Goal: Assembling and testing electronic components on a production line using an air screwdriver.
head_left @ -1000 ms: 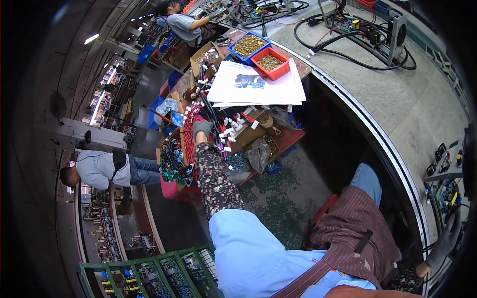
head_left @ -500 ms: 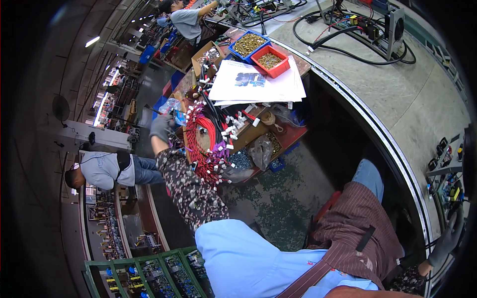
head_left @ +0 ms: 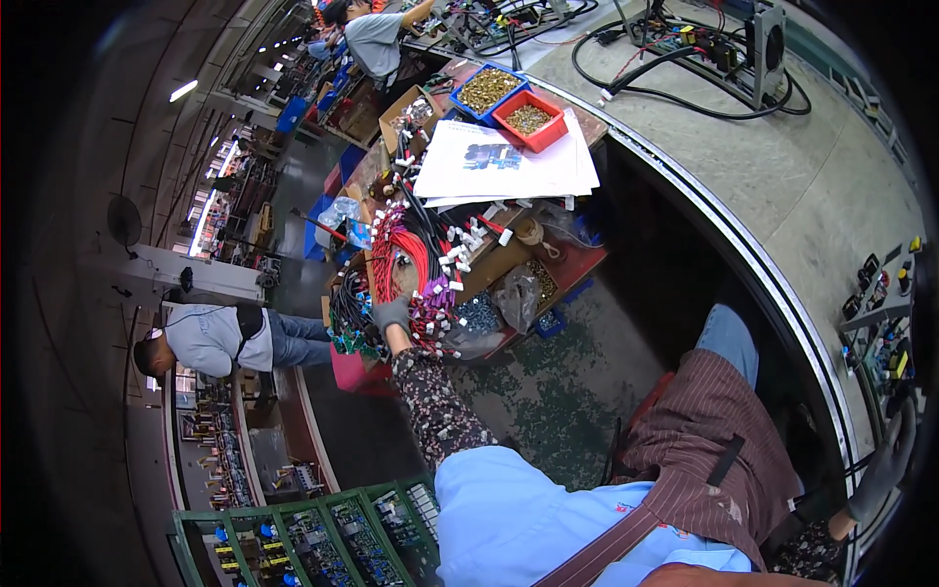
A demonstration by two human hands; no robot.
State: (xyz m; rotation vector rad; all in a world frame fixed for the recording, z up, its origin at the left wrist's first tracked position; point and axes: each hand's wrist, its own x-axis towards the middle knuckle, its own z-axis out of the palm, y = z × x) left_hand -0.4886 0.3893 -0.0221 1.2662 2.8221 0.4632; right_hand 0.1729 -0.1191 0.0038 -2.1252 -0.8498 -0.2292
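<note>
My left hand [head_left: 393,313], in a grey glove, reaches to the near edge of a heap of red wire harnesses [head_left: 389,264] with white connectors. Its fingers are partly hidden against the wires, so I cannot tell whether they grip any. Beside it lies a bundle of dark and green wires [head_left: 354,308]. At the far right rim my right hand [head_left: 883,468], also gloved in grey, has its fingers stretched out along the workbench edge. It is nearest a metal-framed electronic assembly [head_left: 885,328], and nothing shows in its grasp.
Printed sheets [head_left: 504,171], a red bin [head_left: 530,119] and a blue bin [head_left: 486,90] of small brass parts are on the side table. A cabled metal-framed unit [head_left: 768,59] stands on the workbench [head_left: 782,186]. A green rack [head_left: 313,509] holds circuit boards. Two people work farther off.
My left hand has come back from the far left side of the wire heap to its near edge, moving right and down. The right hand stays at the bench edge.
</note>
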